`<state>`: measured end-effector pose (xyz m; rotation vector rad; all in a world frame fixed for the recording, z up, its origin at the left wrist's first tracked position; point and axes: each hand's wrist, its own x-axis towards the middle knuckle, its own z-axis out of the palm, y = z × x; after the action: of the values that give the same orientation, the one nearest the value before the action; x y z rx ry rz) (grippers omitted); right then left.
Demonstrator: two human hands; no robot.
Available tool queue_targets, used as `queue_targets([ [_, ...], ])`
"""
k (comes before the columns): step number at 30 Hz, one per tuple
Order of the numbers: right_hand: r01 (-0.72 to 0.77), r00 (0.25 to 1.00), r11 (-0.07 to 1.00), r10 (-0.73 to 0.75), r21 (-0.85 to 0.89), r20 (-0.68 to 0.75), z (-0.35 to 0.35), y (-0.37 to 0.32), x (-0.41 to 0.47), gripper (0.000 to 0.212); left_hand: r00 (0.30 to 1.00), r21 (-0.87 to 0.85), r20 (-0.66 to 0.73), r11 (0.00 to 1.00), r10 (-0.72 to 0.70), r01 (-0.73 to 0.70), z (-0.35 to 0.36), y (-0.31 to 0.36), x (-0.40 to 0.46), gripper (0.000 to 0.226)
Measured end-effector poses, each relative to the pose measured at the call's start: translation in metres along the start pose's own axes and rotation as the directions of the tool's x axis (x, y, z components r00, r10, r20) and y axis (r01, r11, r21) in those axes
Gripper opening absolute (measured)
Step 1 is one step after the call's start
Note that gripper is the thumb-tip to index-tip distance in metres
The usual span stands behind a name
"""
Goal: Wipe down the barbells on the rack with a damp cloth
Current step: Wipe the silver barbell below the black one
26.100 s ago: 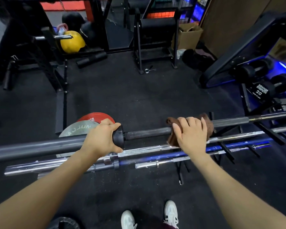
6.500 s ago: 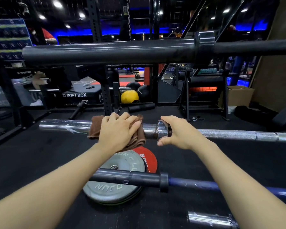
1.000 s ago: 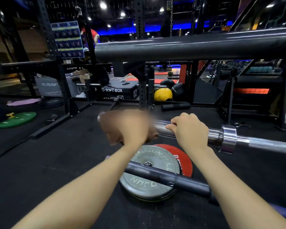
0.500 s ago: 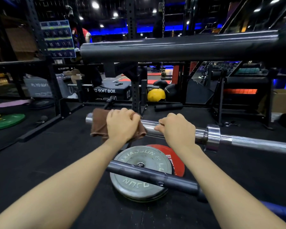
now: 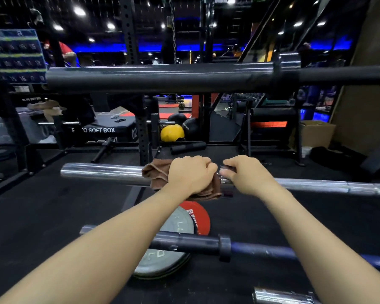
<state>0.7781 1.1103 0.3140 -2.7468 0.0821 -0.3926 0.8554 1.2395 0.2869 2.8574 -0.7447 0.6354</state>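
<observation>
A chrome barbell (image 5: 101, 172) runs left to right across the middle of the head view. My left hand (image 5: 190, 174) grips a brown cloth (image 5: 156, 174) wrapped round the barbell's sleeve, close to its collar. My right hand (image 5: 246, 174) holds the same bar just right of the cloth, knuckles almost touching the left hand. The collar is hidden behind both hands. A thick black barbell (image 5: 162, 77) crosses above. A dark barbell with a blue shaft (image 5: 206, 243) lies lower, under my forearms. Another chrome sleeve end (image 5: 281, 296) shows at the bottom edge.
Grey and red weight plates (image 5: 184, 224) lie on the black floor below the bars. A black rack upright (image 5: 143, 137) stands behind the chrome bar. Farther back are a soft plyo box (image 5: 94, 130), a yellow ball (image 5: 171, 132) and a cardboard box (image 5: 316, 133).
My left hand with the cloth has slid right along the chrome sleeve until it meets my right hand. The view has shifted, so the bar's left end shows longer.
</observation>
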Motion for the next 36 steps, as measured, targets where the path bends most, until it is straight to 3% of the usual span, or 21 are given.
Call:
queue_targets([
  [5, 0.074, 0.982, 0.995, -0.083, 0.059, 0.167, -0.005, 0.007, -0.003, 0.046, 0.994, 0.012, -0.014, 0.994, 0.111, -0.111, -0.001, 0.002, -0.002, 0.04],
  [9, 0.124, 0.983, 0.99, -0.131, 0.064, 0.128, -0.003, 0.009, -0.004, 0.043, 0.962, 0.044, -0.145, 0.972, 0.233, -0.229, 0.002, -0.016, -0.017, 0.069],
  [13, 0.165, 0.983, 0.984, -0.17, 0.07, 0.063, -0.001, 0.01, -0.007, 0.043, 0.97, 0.064, -0.115, 0.976, 0.216, -0.209, -0.002, -0.016, -0.018, 0.071],
  [15, 0.181, 0.982, 0.98, -0.185, 0.087, 0.043, 0.001, 0.013, -0.008, 0.04, 0.977, 0.09, -0.072, 0.977, 0.199, -0.193, -0.006, -0.013, -0.018, 0.069],
  [17, 0.2, 0.979, 0.976, -0.203, 0.086, 0.028, 0.004, 0.015, -0.009, 0.035, 0.987, 0.076, 0.001, 0.984, 0.161, -0.161, -0.012, -0.011, -0.015, 0.053],
  [19, 0.223, 0.975, 0.973, -0.223, 0.061, 0.007, 0.007, 0.017, -0.01, 0.037, 0.983, 0.009, 0.171, 0.997, 0.068, -0.071, -0.02, -0.007, -0.003, 0.042],
  [21, 0.218, 0.975, 0.975, -0.219, 0.049, 0.018, 0.005, 0.018, -0.011, 0.039, 0.922, -0.041, 0.386, 0.998, -0.021, 0.04, -0.026, -0.004, 0.016, 0.046],
  [23, 0.224, 0.971, 0.974, -0.225, 0.026, 0.076, -0.001, 0.02, -0.009, 0.041, 0.891, -0.042, 0.452, 0.996, -0.055, 0.082, -0.026, 0.0, 0.026, 0.051],
  [26, 0.206, 0.954, 0.978, -0.197, -0.018, 0.227, -0.011, 0.022, 0.002, 0.056, 0.954, -0.027, 0.295, 0.997, -0.055, 0.066, -0.02, 0.002, 0.015, 0.045],
  [28, 0.181, 0.942, 0.983, -0.166, -0.023, 0.293, -0.014, 0.023, 0.009, 0.065, 0.998, 0.013, 0.06, 0.999, 0.034, -0.035, -0.011, -0.001, -0.001, 0.044],
  [31, 0.182, 0.948, 0.983, -0.182, 0.025, 0.261, -0.011, 0.025, 0.012, 0.061, 0.956, 0.072, -0.197, 0.976, 0.216, -0.206, 0.002, -0.01, -0.02, 0.052],
  [34, 0.212, 0.963, 0.974, -0.222, 0.074, 0.155, -0.002, 0.027, 0.004, 0.051, 0.919, 0.056, -0.286, 0.962, 0.27, -0.265, 0.011, -0.018, -0.027, 0.044],
  [36, 0.243, 0.965, 0.964, -0.251, 0.105, 0.07, 0.005, 0.028, -0.001, 0.036, 0.946, 0.05, -0.234, 0.974, 0.225, -0.219, 0.002, -0.014, -0.024, 0.051],
])
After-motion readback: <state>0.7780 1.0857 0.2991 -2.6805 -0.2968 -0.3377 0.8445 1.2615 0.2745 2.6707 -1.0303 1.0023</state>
